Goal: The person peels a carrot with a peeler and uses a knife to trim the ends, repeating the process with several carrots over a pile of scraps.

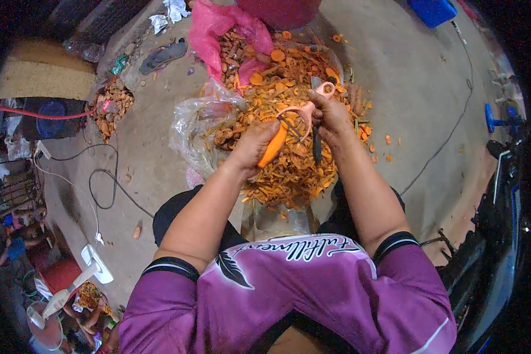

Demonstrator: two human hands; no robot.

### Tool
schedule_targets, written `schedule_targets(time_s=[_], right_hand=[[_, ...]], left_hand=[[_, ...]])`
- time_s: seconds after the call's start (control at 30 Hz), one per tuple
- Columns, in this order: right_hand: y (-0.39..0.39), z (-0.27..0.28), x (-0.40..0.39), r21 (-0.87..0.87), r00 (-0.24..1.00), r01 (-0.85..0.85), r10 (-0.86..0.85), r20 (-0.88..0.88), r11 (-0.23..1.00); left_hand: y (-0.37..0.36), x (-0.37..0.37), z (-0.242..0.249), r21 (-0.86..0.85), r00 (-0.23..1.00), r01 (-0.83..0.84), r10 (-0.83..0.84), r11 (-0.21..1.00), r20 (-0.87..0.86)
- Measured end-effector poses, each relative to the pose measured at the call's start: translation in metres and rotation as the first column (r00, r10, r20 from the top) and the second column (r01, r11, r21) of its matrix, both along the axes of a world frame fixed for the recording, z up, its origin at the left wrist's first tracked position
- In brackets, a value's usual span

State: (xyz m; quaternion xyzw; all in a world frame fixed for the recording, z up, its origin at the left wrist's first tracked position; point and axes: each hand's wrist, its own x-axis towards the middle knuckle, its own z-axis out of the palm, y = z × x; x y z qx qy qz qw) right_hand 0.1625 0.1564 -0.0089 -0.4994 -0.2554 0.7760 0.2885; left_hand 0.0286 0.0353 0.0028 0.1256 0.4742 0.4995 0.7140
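Note:
An orange carrot [273, 146], smooth on its visible side, is gripped in my left hand [255, 144]. My right hand [331, 118] is closed around a pink Y-shaped peeler [307, 112], whose forked end lies against the tip of the carrot. A dark-handled knife [317, 147] is in the same hand, its handle pointing down and its blade showing above the fingers. Below both hands spreads a large heap of orange peels [295, 177], with carrot slices among them near the top.
A clear plastic bag [197, 124] and a pink mesh bag [203, 35] lie left of the heap. A red tub [280, 10] stands behind it. Farther out are a sandal [164, 56], a cable [117, 177], a white fan [91, 268], a blue container [432, 12] and people at lower left.

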Motion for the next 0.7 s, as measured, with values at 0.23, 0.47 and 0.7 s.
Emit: schedule_targets(time_s=[0.23,0.47,0.7], right_hand=[[0.009,0.007,0.008,0.003,0.989,0.044,-0.043,-0.144,0.999],[-0.043,0.028,-0.022,0.031,0.908,-0.311,0.307,-0.286,0.950],[-0.031,0.009,-0.014,0.025,0.943,-0.283,0.283,-0.173,0.959]], left_hand=[[-0.004,-0.013,-0.022,-0.028,0.984,-0.028,0.032,0.999,0.175],[0.001,-0.001,0.010,-0.237,0.913,-0.230,0.294,0.944,0.283],[-0.002,-0.003,-0.024,-0.215,0.925,-0.215,0.269,0.953,0.268]])
